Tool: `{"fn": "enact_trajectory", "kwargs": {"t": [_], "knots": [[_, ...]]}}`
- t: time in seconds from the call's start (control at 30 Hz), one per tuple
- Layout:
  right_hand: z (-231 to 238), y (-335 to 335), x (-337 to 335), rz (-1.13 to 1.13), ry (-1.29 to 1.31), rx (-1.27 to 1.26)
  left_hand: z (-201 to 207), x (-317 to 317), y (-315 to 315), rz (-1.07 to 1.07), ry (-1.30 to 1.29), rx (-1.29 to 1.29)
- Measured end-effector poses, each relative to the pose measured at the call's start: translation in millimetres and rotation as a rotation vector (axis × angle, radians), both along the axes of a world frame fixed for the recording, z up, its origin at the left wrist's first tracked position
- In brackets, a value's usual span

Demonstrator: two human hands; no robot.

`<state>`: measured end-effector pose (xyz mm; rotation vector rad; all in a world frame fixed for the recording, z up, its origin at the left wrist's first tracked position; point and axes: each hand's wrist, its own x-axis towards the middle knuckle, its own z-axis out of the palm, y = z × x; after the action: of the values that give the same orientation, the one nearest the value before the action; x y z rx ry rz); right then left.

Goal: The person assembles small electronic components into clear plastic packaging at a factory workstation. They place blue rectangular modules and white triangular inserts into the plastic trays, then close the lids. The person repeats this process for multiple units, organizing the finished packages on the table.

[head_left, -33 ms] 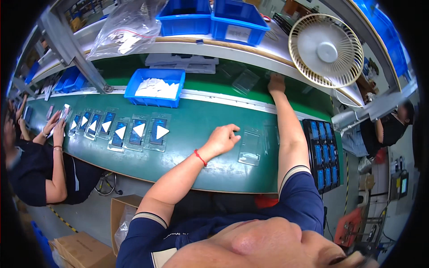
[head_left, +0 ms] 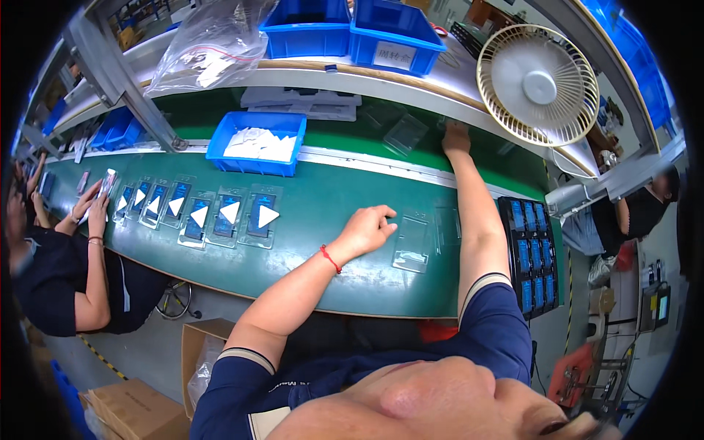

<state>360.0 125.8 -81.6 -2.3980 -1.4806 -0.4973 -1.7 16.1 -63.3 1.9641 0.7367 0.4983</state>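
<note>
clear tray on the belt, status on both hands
Left hand curled at clear tray edge. Right hand reaching far side, on clear sheets. Nothing between.

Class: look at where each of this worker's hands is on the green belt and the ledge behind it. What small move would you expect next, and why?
Probably the right hand draws back with a clear tray from the far ledge: it rests stretched out among them. The left hand touches the empty clear tray on the green belt, beside the rack of blue parts.

Clear tray (head_left: 412, 242) on belt (head_left: 330, 205), bin (head_left: 258, 141) behind, battery rack (head_left: 530, 253) right
</note>
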Motion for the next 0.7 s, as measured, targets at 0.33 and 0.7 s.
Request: {"fn": "enact_trajectory", "kwargs": {"t": [0.33, 0.7], "knots": [[78.6, -114.5, -86.8, 0.585, 1.161, 0.249, 15.8, -6.6, 14.1, 0.332, -0.390, 0.357], [70.1, -188.2, -164.5, 0.972, 2.002, 0.069, 35.1, -27.3, 31.6, 0.001, -0.530, -0.105]]}}
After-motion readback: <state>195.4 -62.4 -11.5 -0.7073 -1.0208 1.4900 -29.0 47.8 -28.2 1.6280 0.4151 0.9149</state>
